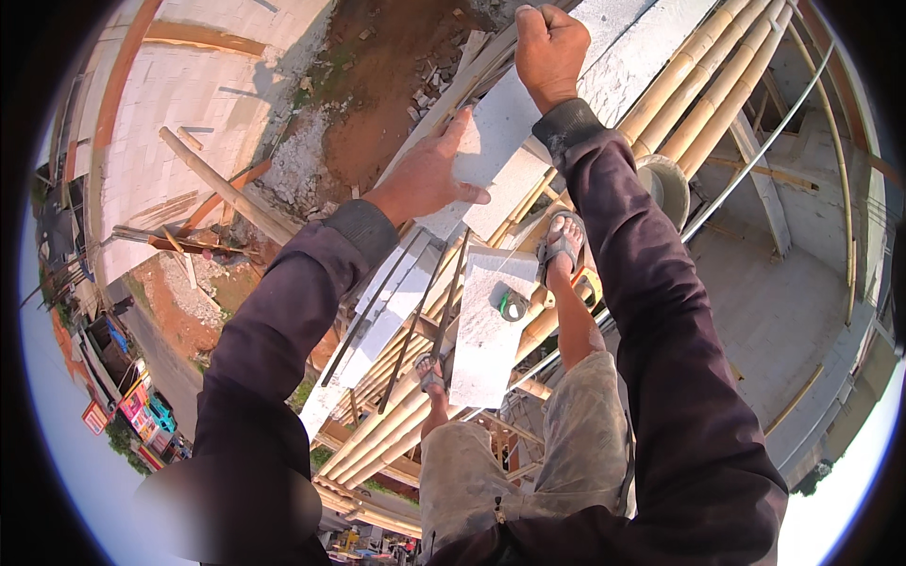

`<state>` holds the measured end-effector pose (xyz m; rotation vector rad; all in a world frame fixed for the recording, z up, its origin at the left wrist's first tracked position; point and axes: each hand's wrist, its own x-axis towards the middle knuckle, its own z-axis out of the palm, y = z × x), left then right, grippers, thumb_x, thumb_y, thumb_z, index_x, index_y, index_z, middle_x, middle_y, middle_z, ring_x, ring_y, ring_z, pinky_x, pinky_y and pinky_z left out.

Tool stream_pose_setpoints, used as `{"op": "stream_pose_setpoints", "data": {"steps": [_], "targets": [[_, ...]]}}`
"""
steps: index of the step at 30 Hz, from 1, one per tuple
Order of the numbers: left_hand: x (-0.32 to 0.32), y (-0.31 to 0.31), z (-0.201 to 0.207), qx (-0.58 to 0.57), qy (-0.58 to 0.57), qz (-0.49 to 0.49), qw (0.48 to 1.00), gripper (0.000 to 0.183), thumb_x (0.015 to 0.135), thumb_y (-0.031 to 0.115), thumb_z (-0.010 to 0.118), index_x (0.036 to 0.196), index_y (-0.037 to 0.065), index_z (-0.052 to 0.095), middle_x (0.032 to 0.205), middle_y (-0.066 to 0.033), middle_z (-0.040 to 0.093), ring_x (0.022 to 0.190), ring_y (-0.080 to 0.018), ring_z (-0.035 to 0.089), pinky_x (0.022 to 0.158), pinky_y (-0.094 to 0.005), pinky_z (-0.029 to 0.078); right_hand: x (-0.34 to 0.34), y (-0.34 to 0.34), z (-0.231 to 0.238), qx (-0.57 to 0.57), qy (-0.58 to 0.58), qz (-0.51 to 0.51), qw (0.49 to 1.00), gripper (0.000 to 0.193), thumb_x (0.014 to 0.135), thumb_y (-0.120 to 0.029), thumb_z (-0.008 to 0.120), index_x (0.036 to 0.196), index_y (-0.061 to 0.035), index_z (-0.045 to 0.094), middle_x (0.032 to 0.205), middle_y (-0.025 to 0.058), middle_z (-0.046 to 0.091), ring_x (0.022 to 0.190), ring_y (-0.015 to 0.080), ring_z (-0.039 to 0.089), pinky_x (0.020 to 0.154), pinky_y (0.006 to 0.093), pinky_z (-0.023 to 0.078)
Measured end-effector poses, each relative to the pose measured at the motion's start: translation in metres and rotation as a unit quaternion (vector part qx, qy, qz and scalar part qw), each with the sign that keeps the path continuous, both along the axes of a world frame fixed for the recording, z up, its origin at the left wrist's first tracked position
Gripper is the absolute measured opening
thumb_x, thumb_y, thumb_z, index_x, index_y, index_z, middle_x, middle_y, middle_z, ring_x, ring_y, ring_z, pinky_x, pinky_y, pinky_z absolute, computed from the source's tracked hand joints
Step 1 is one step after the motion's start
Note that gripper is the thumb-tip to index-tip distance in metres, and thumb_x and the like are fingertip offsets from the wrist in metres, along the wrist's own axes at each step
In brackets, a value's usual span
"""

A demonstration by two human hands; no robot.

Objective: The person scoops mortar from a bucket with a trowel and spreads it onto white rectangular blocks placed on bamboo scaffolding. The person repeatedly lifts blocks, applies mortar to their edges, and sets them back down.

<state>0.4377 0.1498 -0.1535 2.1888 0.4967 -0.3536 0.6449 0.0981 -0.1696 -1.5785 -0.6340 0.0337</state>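
Observation:
My left hand lies with thumb and fingers spread against the left side of a white lightweight block on top of a wall. Over the far right part of that block, my right hand is closed in a fist. Whatever it may hold is hidden by its fingers. A paler block face sits just nearer to me. Between my sandalled feet, a loose white block rests across bamboo poles, carrying a small round object with a dark and green rim.
Thick bamboo poles run alongside the wall, with a grey bucket beside my right sleeve. A thin metal pipe slants past it. Gaps between the poles show ground far below. Dark rods lie near my left foot. A walled room lies lower right.

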Motion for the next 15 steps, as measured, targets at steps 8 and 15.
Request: {"op": "stream_pose_setpoints", "data": {"steps": [8, 15], "targets": [[-0.035, 0.012, -0.005, -0.077, 0.049, 0.048, 0.995, 0.094, 0.072, 0.021, 0.084, 0.15, -0.001, 0.037, 0.135, -0.0193, 0.06, 0.123, -0.0243, 0.058, 0.106, -0.0338, 0.042, -0.05, -0.02, -0.005, -0.089, 0.006, 0.005, 0.996, 0.035, 0.083, -0.018, 0.061, 0.058, 0.0017, 0.046, 0.049, 0.0089, 0.04, 0.048, 0.0125, 0.035, 0.047, 0.0342, 0.033], [-0.089, 0.027, 0.022, -0.126, 0.036, 0.163, 0.978, 0.059, 0.089, 0.012, 0.064, 0.143, -0.004, 0.046, 0.14, -0.0214, 0.055, 0.129, -0.0286, 0.054, 0.109, -0.0373, 0.041, -0.052, -0.093, 0.007, 0.093, 0.135, -0.017, 0.986, 0.041, 0.089, -0.015, 0.061, 0.057, -0.0046, 0.037, 0.054, -0.0052, 0.035, 0.054, 0.0054, 0.032, 0.046, 0.0286, 0.026]]}}
